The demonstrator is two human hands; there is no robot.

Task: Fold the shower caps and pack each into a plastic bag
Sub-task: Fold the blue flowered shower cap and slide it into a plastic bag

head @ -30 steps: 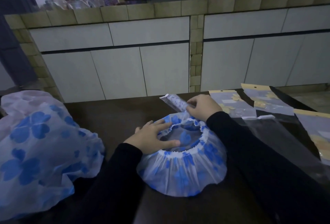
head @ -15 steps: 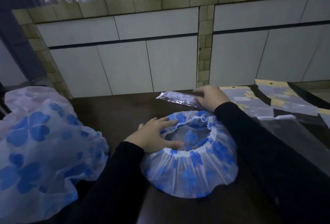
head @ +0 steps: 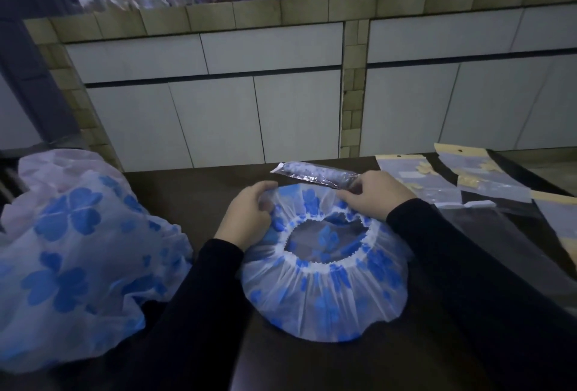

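A dark table (head: 199, 191) carries the gripped shower cap (head: 324, 284), a packed bag (head: 315, 173) just beyond the grip, spare caps (head: 78, 253) left, and empty bags (head: 443, 181) right.

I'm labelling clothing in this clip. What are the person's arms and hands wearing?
Both arms are in long, plain black sleeves that end at the wrists. The left hand and right hand are bare: no gloves, rings or watch show.

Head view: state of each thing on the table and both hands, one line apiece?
Shower cap: unfolded, elastic opening up, far edge held.
Left hand: grips the cap's far-left edge.
Right hand: pinches the cap's far-right edge.
Packed bag: filled, lying flat behind the cap.
Pile of caps: loose, unfolded.
Empty bags: flat, overlapping, unfilled.
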